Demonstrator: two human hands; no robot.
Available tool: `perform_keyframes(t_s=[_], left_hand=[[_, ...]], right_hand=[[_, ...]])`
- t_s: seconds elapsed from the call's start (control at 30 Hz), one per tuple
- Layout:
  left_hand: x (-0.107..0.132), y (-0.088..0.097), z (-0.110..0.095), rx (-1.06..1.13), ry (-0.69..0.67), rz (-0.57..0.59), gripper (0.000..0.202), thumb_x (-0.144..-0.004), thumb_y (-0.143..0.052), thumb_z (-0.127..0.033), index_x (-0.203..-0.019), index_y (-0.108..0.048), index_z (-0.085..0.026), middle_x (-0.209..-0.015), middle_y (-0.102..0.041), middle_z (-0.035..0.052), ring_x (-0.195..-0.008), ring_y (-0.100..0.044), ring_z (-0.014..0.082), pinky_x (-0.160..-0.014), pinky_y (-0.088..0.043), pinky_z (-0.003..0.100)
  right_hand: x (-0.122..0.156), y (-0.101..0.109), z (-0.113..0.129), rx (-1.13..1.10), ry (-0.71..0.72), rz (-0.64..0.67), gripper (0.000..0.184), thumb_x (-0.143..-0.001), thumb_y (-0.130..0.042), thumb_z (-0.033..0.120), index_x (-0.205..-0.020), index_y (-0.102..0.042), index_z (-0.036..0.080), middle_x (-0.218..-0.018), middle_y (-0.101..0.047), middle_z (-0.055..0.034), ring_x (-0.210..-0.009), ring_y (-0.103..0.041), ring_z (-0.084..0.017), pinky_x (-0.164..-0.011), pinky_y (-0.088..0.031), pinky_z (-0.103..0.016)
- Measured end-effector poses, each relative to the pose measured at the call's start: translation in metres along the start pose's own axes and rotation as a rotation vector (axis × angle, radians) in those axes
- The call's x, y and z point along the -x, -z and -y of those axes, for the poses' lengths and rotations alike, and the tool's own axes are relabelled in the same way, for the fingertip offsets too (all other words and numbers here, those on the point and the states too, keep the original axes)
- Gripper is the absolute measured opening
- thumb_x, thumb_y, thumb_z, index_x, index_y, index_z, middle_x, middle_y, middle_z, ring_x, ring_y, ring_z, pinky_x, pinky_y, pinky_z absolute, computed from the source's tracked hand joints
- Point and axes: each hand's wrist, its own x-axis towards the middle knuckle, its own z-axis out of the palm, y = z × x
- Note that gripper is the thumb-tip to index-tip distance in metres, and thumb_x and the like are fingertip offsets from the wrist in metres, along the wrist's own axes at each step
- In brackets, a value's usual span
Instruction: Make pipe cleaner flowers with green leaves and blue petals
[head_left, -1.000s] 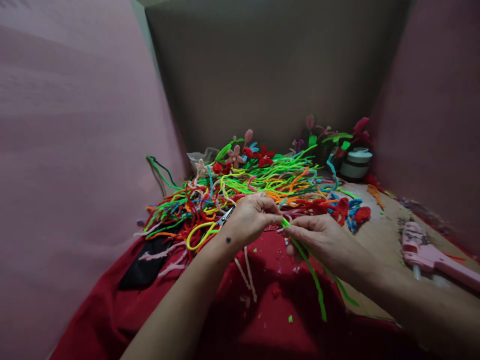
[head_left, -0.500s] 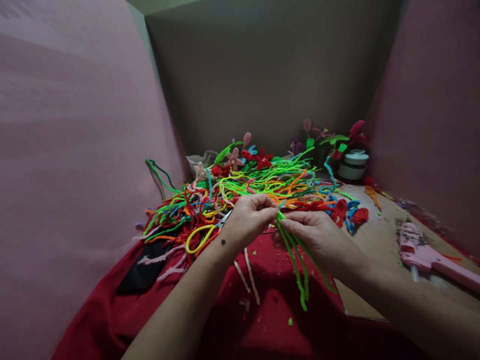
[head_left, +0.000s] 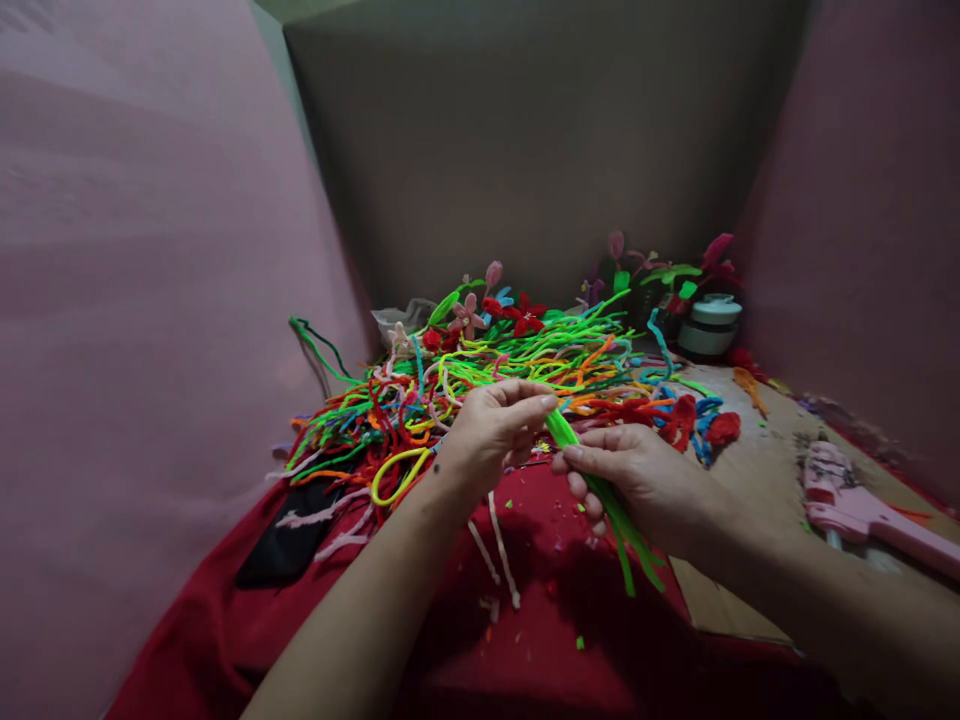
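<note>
A bundle of bright green pipe cleaners (head_left: 622, 530) passes between my hands, its loose ends hanging down to the right. My left hand (head_left: 501, 425) pinches the upper end between thumb and fingers. Lower down, my right hand (head_left: 626, 465) is closed round the same strands, thumb on top. Behind both hands lies a big heap of coloured pipe cleaners (head_left: 517, 350), green, red, orange, yellow and pink. Yellow-handled scissors (head_left: 401, 475) rest beside my left wrist, their blades mostly hidden by it.
A black phone (head_left: 281, 545) lies at the left under pink strands. On the cardboard (head_left: 772, 450) at the right is a pink glue gun (head_left: 862, 510). A lidded jar (head_left: 711, 325) and fuzzy flowers (head_left: 529, 315) stand at the back. Scraps dot the red cloth (head_left: 510, 640).
My right hand has closed round the green strands and drawn them together; they were spread apart before. The hanging ends have swung to the right.
</note>
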Motion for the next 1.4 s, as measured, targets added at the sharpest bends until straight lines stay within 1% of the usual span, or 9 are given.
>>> perform_keyframes(t_s=[0.1,0.3,0.47,0.53,0.63,0.77,0.9,1.07,1.4], left_hand=[[-0.003,0.000,0.005,0.054,0.038,0.081,0.025,-0.069,-0.064,-0.035,-0.079,-0.064,-0.011,-0.044,-0.034,-0.0082,-0.037,-0.025,0.0031,-0.039,-0.018,0.019],[-0.003,-0.004,0.013,-0.478,-0.320,-0.340,0.019,-0.072,-0.059,-0.031,-0.064,-0.065,-0.015,-0.055,-0.053,-0.0009,-0.053,-0.045,0.0095,-0.052,-0.035,0.021],[-0.006,-0.001,0.013,-0.675,-0.453,-0.430,0.019,-0.075,-0.057,-0.030,-0.063,-0.064,-0.017,-0.061,-0.056,0.0003,-0.061,-0.049,0.0116,-0.060,-0.037,0.022],[-0.008,0.001,0.013,-0.491,-0.322,-0.378,0.021,-0.074,-0.058,-0.033,-0.063,-0.061,-0.016,-0.052,-0.046,-0.0032,-0.050,-0.041,0.0085,-0.052,-0.034,0.021],[-0.012,0.001,0.017,-0.086,-0.029,-0.143,0.025,-0.071,-0.062,-0.037,-0.061,-0.052,-0.015,-0.043,-0.027,-0.0093,-0.037,-0.021,0.0035,-0.040,-0.020,0.019],[-0.012,-0.003,0.023,0.118,0.156,0.094,0.035,-0.065,-0.069,-0.036,-0.054,-0.044,-0.014,-0.043,-0.033,-0.0083,-0.035,-0.023,0.0012,-0.037,-0.014,0.018],[-0.011,-0.008,0.027,0.047,0.162,0.001,0.034,-0.064,-0.069,-0.037,-0.053,-0.047,-0.013,-0.041,-0.041,-0.0057,-0.033,-0.028,0.0015,-0.035,-0.017,0.017],[-0.014,-0.006,0.026,0.016,0.015,-0.190,0.036,-0.066,-0.067,-0.035,-0.049,-0.043,-0.015,-0.038,-0.039,-0.0067,-0.030,-0.028,0.0026,-0.032,-0.017,0.018],[-0.009,-0.011,0.030,0.141,0.176,0.070,0.032,-0.066,-0.069,-0.033,-0.056,-0.045,-0.015,-0.040,-0.032,-0.0092,-0.033,-0.024,0.0018,-0.035,-0.018,0.018]], right_hand=[[-0.001,0.002,0.003,0.004,-0.036,0.013,0.013,-0.079,-0.052,0.018,-0.070,-0.059,0.013,-0.051,-0.054,0.0021,-0.037,-0.047,-0.007,-0.035,-0.043,-0.020],[-0.002,0.006,-0.013,-0.055,-0.046,0.075,0.012,-0.076,-0.059,0.025,-0.072,-0.059,0.014,-0.050,-0.051,0.0050,-0.036,-0.046,-0.005,-0.036,-0.044,-0.020],[0.000,0.013,-0.028,-0.045,0.009,0.126,0.020,-0.075,-0.060,0.033,-0.072,-0.059,0.013,-0.050,-0.052,0.0043,-0.037,-0.046,-0.006,-0.036,-0.046,-0.021],[0.000,0.016,-0.029,-0.042,-0.001,0.111,0.020,-0.075,-0.060,0.031,-0.070,-0.058,0.013,-0.048,-0.051,0.0044,-0.037,-0.045,-0.006,-0.035,-0.045,-0.020],[-0.001,0.020,-0.025,-0.039,-0.010,0.092,0.017,-0.075,-0.059,0.028,-0.068,-0.058,0.012,-0.047,-0.050,0.0045,-0.035,-0.044,-0.006,-0.034,-0.044,-0.019],[-0.003,0.022,-0.021,-0.036,-0.029,0.092,0.017,-0.074,-0.058,0.028,-0.068,-0.058,0.013,-0.045,-0.050,0.0044,-0.034,-0.045,-0.006,-0.033,-0.043,-0.019],[-0.005,0.024,-0.027,-0.068,-0.012,0.082,0.018,-0.073,-0.061,0.030,-0.070,-0.059,0.013,-0.047,-0.052,0.0038,-0.036,-0.046,-0.006,-0.035,-0.045,-0.020],[-0.004,0.026,-0.032,-0.086,0.013,0.081,0.018,-0.074,-0.061,0.031,-0.070,-0.059,0.013,-0.052,-0.054,0.0025,-0.038,-0.046,-0.006,-0.036,-0.045,-0.020],[-0.005,0.030,-0.027,-0.058,-0.028,0.089,0.015,-0.076,-0.056,0.024,-0.069,-0.059,0.012,-0.046,-0.052,0.0038,-0.033,-0.044,-0.006,-0.031,-0.042,-0.018]])
